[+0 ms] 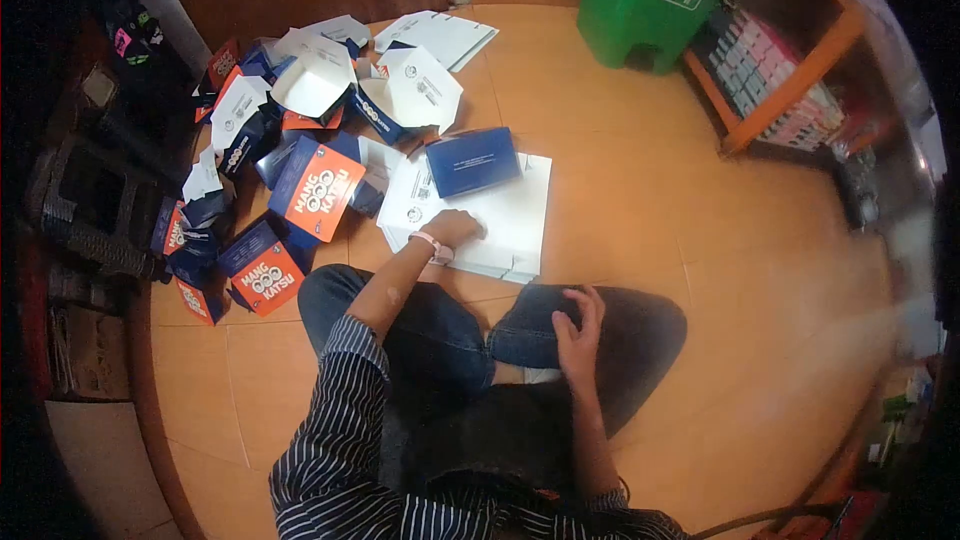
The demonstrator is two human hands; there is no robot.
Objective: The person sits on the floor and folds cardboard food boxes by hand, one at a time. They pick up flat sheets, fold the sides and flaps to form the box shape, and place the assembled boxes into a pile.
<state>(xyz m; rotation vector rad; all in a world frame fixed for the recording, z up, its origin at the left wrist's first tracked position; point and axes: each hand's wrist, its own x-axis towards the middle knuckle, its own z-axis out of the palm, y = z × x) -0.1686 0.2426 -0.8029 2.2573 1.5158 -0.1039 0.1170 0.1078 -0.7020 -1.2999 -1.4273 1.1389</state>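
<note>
My left hand [455, 229], with a pale band at the wrist, rests on a stack of flat white box blanks [515, 225] on the floor in front of me. Its fingers are curled down against the top blank, and whether they pinch it is hidden. Just beyond that hand, a closed dark blue box [473, 162] sits on the same stack. My right hand [579, 335] hovers over my right leg, fingers apart and bent, holding nothing.
Folded blue and orange boxes [318, 190] lie heaped on the left, with an open white-lined box [313, 85] among them. More flat blanks [450, 38] lie behind. A green bin [640, 10] and a wooden shelf [795, 80] stand at the back right.
</note>
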